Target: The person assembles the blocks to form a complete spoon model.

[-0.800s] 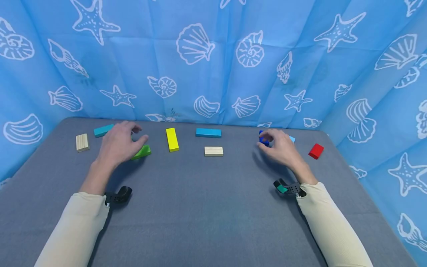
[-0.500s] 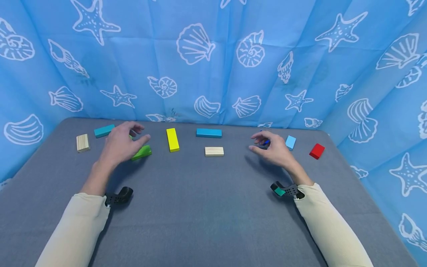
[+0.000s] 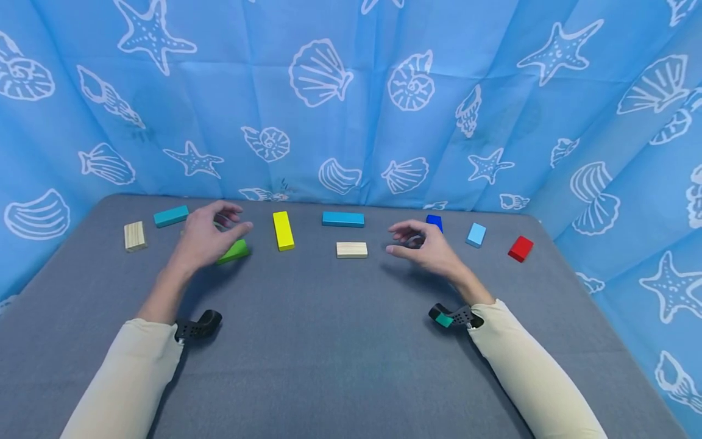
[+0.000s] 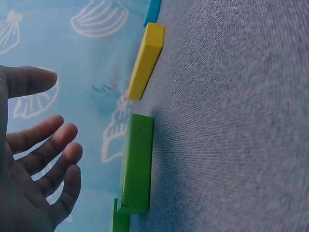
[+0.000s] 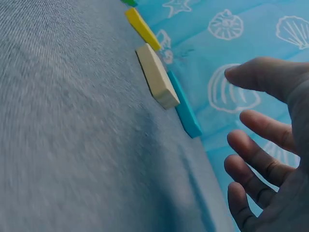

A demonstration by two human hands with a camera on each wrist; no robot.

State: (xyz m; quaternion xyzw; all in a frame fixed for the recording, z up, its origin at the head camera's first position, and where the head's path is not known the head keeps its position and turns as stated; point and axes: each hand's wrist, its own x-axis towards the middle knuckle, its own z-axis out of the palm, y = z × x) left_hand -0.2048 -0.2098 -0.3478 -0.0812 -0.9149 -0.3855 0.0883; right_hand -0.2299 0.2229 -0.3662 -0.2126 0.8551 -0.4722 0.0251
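Our left hand (image 3: 205, 238) hovers loose and free near the front green block (image 3: 234, 251). Our right hand (image 3: 430, 247), likewise relaxed, is between the pale wooden block (image 3: 351, 250) and light blue block (image 3: 476, 235). Beyond, we see a long blue block (image 3: 343, 219) by the worktop's (image 3: 351, 341) far edge and a red block (image 3: 520, 249) near its far right corner.
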